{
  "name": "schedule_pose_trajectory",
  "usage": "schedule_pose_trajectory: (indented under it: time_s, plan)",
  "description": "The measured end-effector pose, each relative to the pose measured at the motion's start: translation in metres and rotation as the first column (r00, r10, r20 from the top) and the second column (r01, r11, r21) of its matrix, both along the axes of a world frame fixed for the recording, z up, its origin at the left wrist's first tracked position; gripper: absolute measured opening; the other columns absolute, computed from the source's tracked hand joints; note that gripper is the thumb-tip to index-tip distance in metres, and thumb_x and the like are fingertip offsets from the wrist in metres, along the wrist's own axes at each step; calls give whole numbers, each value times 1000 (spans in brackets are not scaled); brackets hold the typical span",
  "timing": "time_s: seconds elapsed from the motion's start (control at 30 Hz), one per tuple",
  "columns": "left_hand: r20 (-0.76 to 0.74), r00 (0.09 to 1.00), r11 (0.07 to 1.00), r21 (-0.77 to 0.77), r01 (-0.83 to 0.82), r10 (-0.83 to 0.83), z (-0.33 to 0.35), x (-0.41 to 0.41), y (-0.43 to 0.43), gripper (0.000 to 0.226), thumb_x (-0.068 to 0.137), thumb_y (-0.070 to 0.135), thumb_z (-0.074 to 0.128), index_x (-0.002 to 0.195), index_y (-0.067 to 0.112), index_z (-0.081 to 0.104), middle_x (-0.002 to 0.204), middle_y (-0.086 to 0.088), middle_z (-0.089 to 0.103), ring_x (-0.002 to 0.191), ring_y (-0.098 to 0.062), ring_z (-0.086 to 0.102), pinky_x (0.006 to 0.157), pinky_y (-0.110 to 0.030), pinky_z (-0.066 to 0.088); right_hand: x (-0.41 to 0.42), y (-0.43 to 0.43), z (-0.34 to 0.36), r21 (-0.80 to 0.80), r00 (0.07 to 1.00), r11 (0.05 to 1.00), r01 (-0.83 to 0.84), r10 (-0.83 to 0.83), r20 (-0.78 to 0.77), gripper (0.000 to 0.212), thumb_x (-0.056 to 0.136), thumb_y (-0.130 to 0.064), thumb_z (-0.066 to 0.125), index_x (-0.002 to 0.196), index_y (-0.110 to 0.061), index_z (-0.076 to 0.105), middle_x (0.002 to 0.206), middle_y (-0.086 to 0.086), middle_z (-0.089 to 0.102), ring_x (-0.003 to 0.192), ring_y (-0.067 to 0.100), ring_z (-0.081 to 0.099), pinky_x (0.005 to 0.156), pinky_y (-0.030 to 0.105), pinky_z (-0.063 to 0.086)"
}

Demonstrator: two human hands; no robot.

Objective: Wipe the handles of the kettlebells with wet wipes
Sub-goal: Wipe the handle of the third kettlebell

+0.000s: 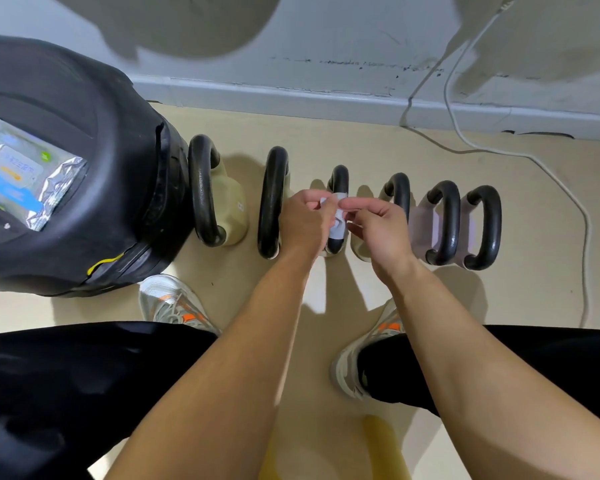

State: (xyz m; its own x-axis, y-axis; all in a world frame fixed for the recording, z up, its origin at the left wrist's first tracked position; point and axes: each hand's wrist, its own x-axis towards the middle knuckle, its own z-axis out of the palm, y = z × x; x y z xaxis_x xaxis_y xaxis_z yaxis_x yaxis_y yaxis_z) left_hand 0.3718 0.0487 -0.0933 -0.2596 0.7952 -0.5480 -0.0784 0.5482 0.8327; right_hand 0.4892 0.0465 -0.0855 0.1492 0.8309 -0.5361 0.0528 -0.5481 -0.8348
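Head view. Wet wipe (338, 221): small, pale, partly bunched, held between both hands directly over the 3rd handle (339, 176) of six kettlebells (273, 202) lined up on the floor. Cannot tell whether the wipe touches that handle or hangs just above it.

Left hand (303, 221): thumb and forefinger pinch the wipe's upper edge, other fingers curled in. Right hand (378, 220): thumb and fingertips pinch the opposite edge, remaining fingers bent under. Hands sit close together, either side of the 3rd handle.

Assessment: wipe is prob. being opened out or refolded ahead of a pass on the 3rd handle.

Recommended method:
- Spread wipe to a flat pad, no tight wad.
- Wrap it round the bar, grip, slide along the full arc incl. both ends where bar meets body.
- Turn to a fresh face before the next bell.

Surroundings: two larger bells left of the 3rd handle, three smaller ones right of it. Wipe pack (25, 174) lies on a black bag (125, 140), well left of it. White cable (548, 174) trails on the floor to the far right. Shoes (174, 303) stand on the near side.
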Motion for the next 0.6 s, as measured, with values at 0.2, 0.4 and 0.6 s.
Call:
schedule_pose_trajectory:
  time_s: [0.2, 0.4, 0.6]
  plan:
    - [-239, 971, 997, 71, 35, -17, -16, 5, -3, 5, 92, 16, 63, 96, 18, 60, 87, 9, 59, 78, -4, 59, 64, -7, 42, -12, -7, -2, 12, 968, 995, -95, 89, 236, 9, 96, -18, 62, 105, -19, 59, 91, -8, 63, 78, 5, 62, 66, 9, 45]
    - [-297, 954, 999, 10, 44, -39, -30, 5, -2, 9, 92, 15, 58, 87, 20, 63, 79, 11, 61, 79, -9, 63, 67, -14, 45, -25, -1, -12, -104, 967, 969, -224, 235, 103, 32, 104, -37, 49, 112, -13, 68, 107, 22, 73, 93, 29, 72, 90, 47, 57]
    - [-133, 984, 993, 9, -116, 116, -35, 12, -15, 18, 96, 20, 52, 91, 21, 69, 93, 8, 71, 88, -10, 66, 78, -23, 53, -33, 6, -26, -146, 970, 965, -218, 231, 74, 34, 107, -31, 46, 92, -19, 73, 89, 5, 78, 87, 19, 73, 86, 41, 59]
